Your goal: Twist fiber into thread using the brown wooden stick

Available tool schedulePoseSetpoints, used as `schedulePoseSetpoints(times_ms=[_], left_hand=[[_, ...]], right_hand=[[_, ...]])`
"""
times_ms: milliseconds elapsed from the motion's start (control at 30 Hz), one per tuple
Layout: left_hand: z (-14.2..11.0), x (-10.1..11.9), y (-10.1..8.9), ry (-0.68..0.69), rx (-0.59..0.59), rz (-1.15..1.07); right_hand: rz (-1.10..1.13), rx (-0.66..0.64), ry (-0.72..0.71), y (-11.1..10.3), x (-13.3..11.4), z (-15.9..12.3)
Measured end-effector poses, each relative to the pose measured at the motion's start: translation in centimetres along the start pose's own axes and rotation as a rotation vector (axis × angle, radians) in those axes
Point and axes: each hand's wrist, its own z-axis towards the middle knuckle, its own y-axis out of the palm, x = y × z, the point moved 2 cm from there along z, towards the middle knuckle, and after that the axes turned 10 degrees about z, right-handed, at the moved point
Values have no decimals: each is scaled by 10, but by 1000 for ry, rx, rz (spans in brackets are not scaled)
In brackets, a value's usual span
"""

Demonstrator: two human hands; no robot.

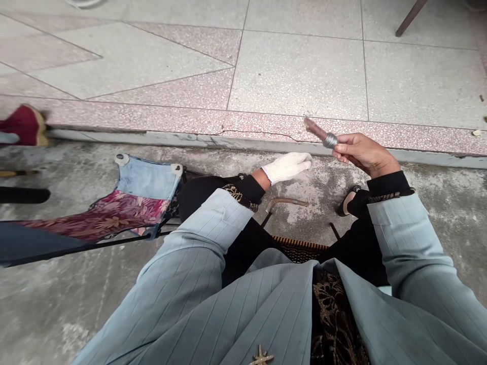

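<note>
My right hand (361,152), bare, is closed on a short reddish-brown stick with a coil of silvery wire (331,141) wound round its lower end. The stick (315,128) slants up and left above the pink step edge and is slightly blurred. To the left, my left hand (288,169) wears a white knitted glove, its fingers loosely bent and pointing right. Nothing shows in it, though the palm side is hidden. Below the glove a bent brown stick or handle (286,201) lies near the ground between my knees.
A folding chair (129,203) with denim and red floral cloth stands at my left. Ahead runs a low step edge (171,116) of pink terrazzo. Someone's red shoe (26,124) is at far left. A dark furniture leg (411,17) stands upper right. I sit on a woven seat (300,246).
</note>
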Motion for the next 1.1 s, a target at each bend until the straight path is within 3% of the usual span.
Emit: schedulePoseSetpoints(times_ms=[100, 167, 300, 433, 567, 633, 733, 800, 833, 1000, 1100], left_hand=[[1, 4, 10, 29, -86, 75], [0, 9, 18, 78, -163, 129], [-1, 14, 22, 133, -177, 169], [-3, 10, 15, 114, -126, 277], [-5, 5, 4, 70, -70, 357], [-6, 3, -1, 69, -40, 352], [-6, -1, -4, 66, -2, 286], [-4, -2, -2, 65, -1, 181], [-3, -2, 0, 66, -7, 118], [1, 3, 8, 56, -8, -110], [3, 7, 12, 85, -38, -146]], right_hand=[[98, 182, -63, -6, 7, 5], [44, 271, -56, -10, 13, 11], [-420, 383, 134, -21, 23, 21], [-857, 313, 237, -22, 24, 23], [-1100, 87, 320, -16, 31, 21], [-1045, -108, 377, -9, 36, 19], [-727, -502, 443, 5, 36, 12], [-487, -607, 391, 11, 28, 6], [-392, -565, 333, 12, 22, 4], [-21, -22, 45, 4, 7, 0], [192, 103, -26, 1, 12, 3]])
